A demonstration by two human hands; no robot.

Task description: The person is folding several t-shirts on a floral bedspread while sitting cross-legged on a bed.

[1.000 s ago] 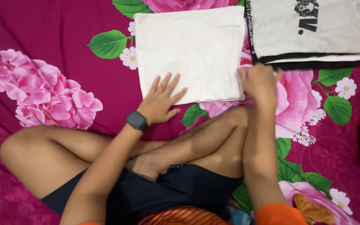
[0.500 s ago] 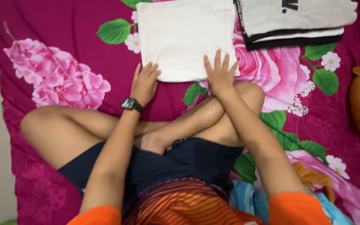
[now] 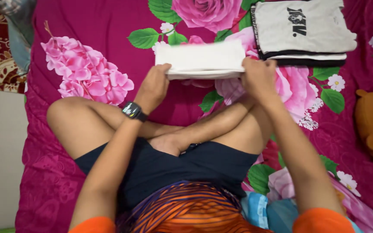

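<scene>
Your left hand (image 3: 153, 88) and right hand (image 3: 259, 77) each grip an end of the folded white cloth (image 3: 200, 58), holding it above the floral bedsheet (image 3: 87, 26). A stack of folded shirts (image 3: 301, 32) lies just beside it, to the right.

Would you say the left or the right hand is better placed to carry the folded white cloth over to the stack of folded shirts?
Probably the right hand: it grips the white cloth at the end nearest the stack of folded shirts; the left hand holds the far end.

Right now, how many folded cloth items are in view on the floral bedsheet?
4 visible: a white folded cloth gripped by both hands, plus a grey printed shirt topping a stack at upper right, with black and white layers beneath. More may be hidden.
</scene>
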